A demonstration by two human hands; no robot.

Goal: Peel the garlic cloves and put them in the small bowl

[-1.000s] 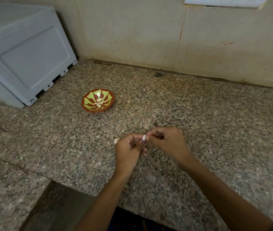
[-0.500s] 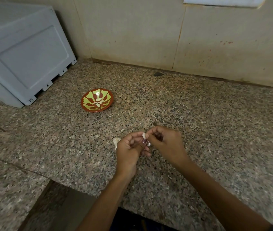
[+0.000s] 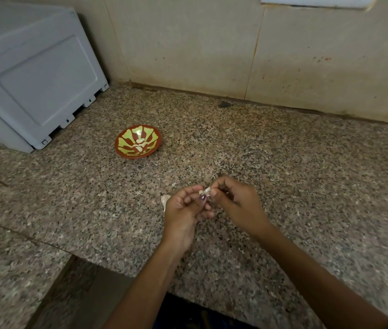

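A garlic clove (image 3: 205, 191) was pinched between the left hand (image 3: 183, 211) and the right hand (image 3: 237, 201), held above the granite counter (image 3: 283, 176). The small bowl (image 3: 138, 144), holding peeled cloves (image 3: 141, 143), was set well beyond the left hand.

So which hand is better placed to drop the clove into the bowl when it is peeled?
Probably the left hand. It pinches the clove too, and the bowl sits ahead on its side. The right hand would have to cross over.
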